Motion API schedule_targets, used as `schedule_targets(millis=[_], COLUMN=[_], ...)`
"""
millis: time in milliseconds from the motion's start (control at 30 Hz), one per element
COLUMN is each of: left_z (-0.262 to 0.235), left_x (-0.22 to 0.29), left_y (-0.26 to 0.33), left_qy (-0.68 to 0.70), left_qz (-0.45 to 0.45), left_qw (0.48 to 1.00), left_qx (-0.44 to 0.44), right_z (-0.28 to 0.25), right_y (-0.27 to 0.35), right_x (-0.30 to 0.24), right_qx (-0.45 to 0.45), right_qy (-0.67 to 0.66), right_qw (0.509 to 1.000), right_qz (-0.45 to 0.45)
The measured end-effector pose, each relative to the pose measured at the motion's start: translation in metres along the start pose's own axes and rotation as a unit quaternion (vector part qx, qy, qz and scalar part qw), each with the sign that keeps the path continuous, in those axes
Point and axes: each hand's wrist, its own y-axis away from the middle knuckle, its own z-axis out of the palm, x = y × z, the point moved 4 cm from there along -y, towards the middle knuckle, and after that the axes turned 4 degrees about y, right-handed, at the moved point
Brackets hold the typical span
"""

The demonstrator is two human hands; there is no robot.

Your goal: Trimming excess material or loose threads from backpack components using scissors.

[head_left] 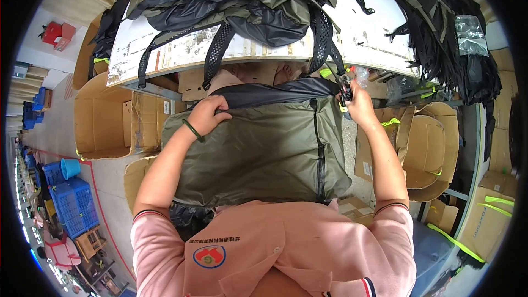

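An olive-green fabric bag with a black upper edge lies across my lap. A black zipper or trim strip runs down its right part. My left hand is closed on the bag's upper left edge, thumb on the green cloth. At the upper right corner, my right hand grips a small dark item with a metallic part and a bit of yellow; its exact kind is unclear. That item is beside the bag's black corner; whether they touch is hard to tell.
A white worktable ahead carries a heap of olive and black bags with mesh straps hanging over its edge. More black straps and fabric hang at the right. Open cardboard boxes stand left and right. Blue crates are farther left.
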Motion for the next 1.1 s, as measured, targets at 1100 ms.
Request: schedule_targets(millis=[1100], left_z=[-0.04], left_x=[-0.04], left_y=[0.02], left_qy=[0.066], left_qz=[-0.127], left_qw=[0.989], left_qx=[-0.028], right_z=[-0.034], right_y=[-0.013], right_x=[0.017], right_qx=[-0.08], right_qy=[-0.212], right_qw=[0.974], right_qz=[0.01])
